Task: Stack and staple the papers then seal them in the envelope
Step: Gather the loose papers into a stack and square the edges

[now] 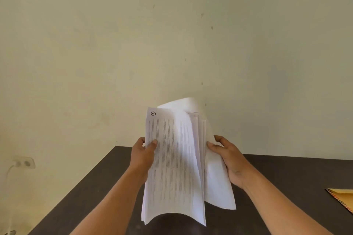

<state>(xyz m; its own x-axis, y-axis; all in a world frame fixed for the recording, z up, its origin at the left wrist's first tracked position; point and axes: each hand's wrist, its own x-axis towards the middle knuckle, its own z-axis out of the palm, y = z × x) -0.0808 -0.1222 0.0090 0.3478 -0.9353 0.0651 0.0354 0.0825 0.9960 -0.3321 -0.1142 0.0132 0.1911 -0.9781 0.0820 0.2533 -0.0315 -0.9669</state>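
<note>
Both hands (143,156) (229,160) hold papers (172,168); top sheet marked "1".

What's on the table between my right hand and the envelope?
In the head view, only bare dark table lies between the right hand and the envelope.

One loose sheaf of white printed paper sheets (172,168) is in view, its sheets too many and too overlapped to count. Two bare hands, left (142,155) and right (228,160), one yellow-brown paper envelope (342,197), one dark brown tabletop (86,196) and one white wall socket (25,162) complete the count.
</note>
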